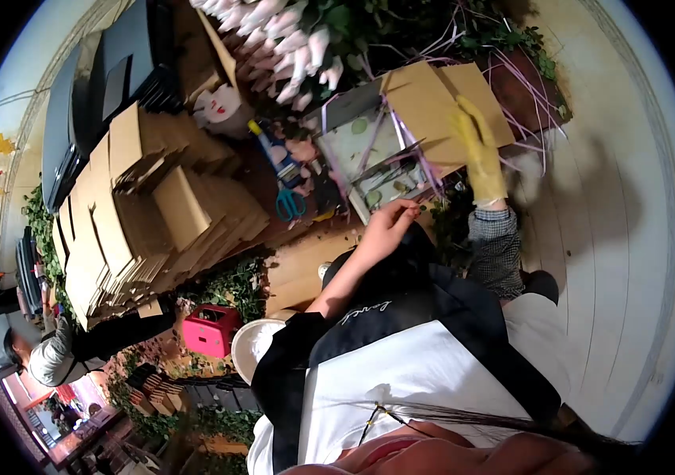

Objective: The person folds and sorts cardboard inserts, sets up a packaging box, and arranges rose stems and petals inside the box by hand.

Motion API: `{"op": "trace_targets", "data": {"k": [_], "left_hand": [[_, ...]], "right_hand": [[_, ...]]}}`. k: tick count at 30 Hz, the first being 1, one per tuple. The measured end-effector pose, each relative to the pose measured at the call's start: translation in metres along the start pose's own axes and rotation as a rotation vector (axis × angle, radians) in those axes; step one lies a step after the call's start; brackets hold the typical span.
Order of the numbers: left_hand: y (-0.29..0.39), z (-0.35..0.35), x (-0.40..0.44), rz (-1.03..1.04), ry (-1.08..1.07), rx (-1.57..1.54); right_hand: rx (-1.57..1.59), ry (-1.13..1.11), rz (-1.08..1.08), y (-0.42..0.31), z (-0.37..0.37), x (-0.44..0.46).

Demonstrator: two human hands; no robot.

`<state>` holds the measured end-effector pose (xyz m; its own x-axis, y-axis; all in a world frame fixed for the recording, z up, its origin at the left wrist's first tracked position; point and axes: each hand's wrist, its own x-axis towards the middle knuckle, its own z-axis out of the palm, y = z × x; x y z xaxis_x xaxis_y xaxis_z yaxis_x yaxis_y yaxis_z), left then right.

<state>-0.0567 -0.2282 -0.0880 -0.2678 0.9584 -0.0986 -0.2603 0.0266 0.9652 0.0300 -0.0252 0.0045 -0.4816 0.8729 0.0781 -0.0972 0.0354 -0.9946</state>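
Pale floor [606,237] beyond. Cardboard [416,99]: beside open box [337,107], under your open, gloved right hand [478,154]. Bare left hand [389,229]: apart, fingers curled, grip unclear. Step, seemingly: positioning cardboard; calls for steady edge control.

I wear a white top [377,372] and, over it, a black apron [377,313] with wide black straps and white, curved writing. My right hand [476,150] has a yellow glove, over a grey checked sleeve [496,245]. My left hand [389,229] is bare. A thin, dark neck cord [367,426] has small beads.
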Motion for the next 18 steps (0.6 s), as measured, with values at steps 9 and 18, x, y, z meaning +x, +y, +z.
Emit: {"op": "trace_targets", "data": {"k": [9,18], "left_hand": [[-0.014,0.111,0.206,0.269,0.295,0.978],[-0.04,0.1,0.231,0.167,0.451,1.364]], "right_hand": [[-1.417,-0.23,0.116,0.168,-0.17,0.152],[-1.126,-0.354,0.31,0.143,-0.092,0.153]]}}
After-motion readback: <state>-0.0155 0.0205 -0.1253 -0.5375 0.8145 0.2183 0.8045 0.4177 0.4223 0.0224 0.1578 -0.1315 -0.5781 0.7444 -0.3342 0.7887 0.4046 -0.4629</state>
